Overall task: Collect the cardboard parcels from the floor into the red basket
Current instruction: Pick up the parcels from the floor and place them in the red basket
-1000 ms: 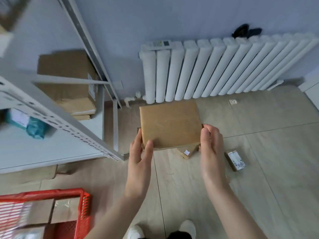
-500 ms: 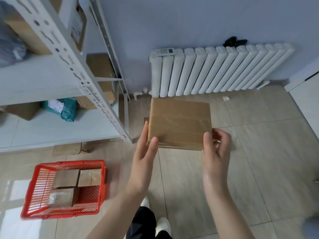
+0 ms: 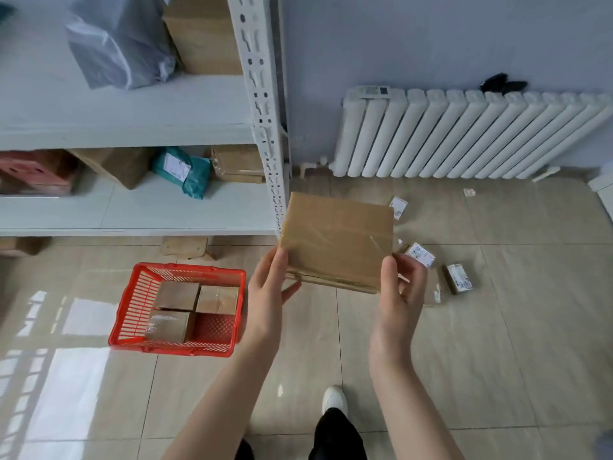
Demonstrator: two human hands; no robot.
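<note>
Head view: a flat cardboard parcel (image 3: pixel 338 240), wrapped in clear tape, is held level in the air between both hands, above the tiled floor (image 3: pixel 497 343) and in front of the shelving unit's corner post (image 3: pixel 262 94). The left hand (image 3: pixel 268 293) grips its near left corner, fingers up along the left edge and thumb tucked underneath. The right hand (image 3: pixel 398 293) pinches the near right corner, thumb on top and fingers curled behind.

The parcel looks stiff and fairly light, since two corner holds keep it flat without sag. The glossy tape may be slippery, so the edges and corners are the safer places to hold.

The red basket (image 3: pixel 172 349) stands on the floor left of the left hand, lower than the parcel. It holds three small cardboard boxes (image 3: pixel 177 295), leaving its near right corner bare. The flat parcel looks too wide for that gap and would probably lie on top of the boxes.

More small labelled parcels (image 3: pixel 459 278) lie on the floor beyond the right hand, below the radiator (image 3: pixel 464 134).
</note>
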